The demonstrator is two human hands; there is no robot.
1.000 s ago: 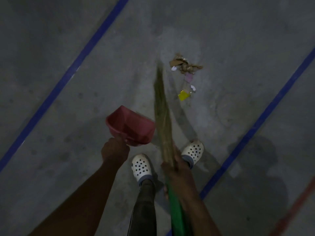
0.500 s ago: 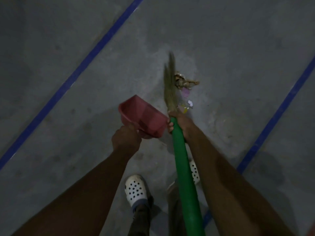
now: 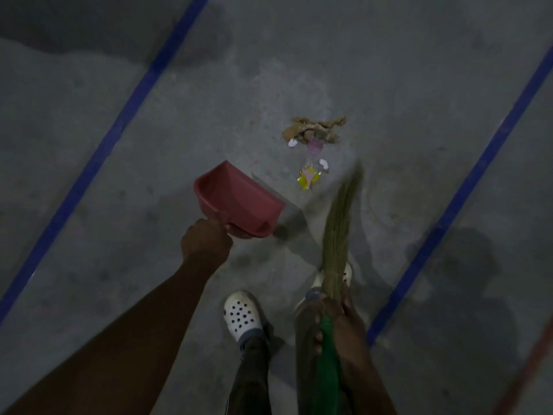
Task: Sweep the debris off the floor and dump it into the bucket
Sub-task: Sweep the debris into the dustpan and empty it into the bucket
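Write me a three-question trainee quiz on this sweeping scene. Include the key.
1. True or false: the debris already lies inside the red dustpan.
2. The right hand grips: A) the broom; B) the dustpan; C) nothing.
3. Fill in: the left hand holds the ____.
Key: 1 false, it lies on the floor; 2 A; 3 dustpan.

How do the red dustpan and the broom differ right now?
The dustpan is red, short and scoop-shaped; the broom is long, with straw bristles and a green handle. The left hand grips the dustpan; the right hand grips the broom. Both point toward the debris, neither touching it.
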